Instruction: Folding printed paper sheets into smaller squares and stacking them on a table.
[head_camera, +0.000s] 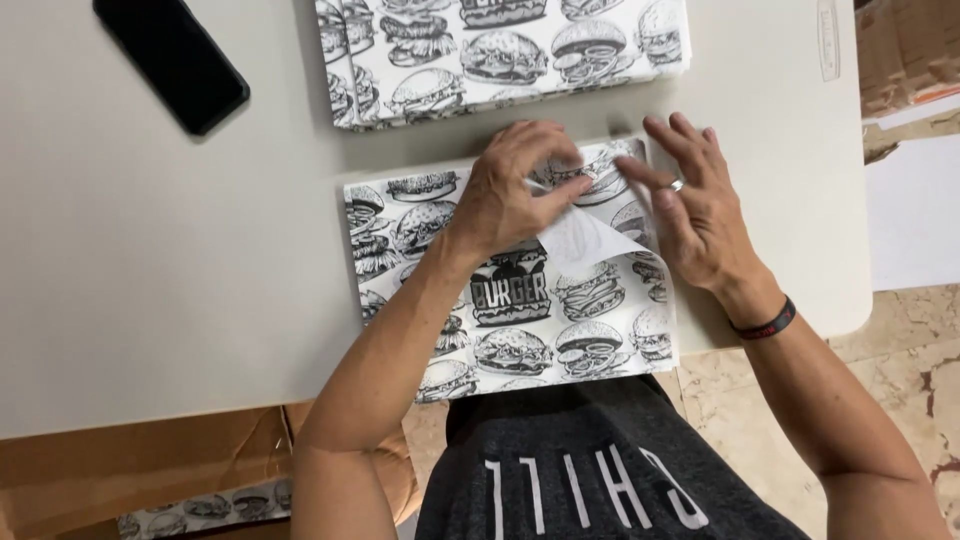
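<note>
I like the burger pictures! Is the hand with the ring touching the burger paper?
Touching. In the head view, the right hand lays its fingertips on the burger-print paper sheet, beside the folded-up corner that the left hand pinches.

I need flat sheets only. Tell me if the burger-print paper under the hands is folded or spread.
Partly folded: the paper lies flat, but its top right corner is turned over, white underside showing.

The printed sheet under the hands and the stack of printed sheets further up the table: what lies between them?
Only a bare strip of the white table, in the head view.
</note>
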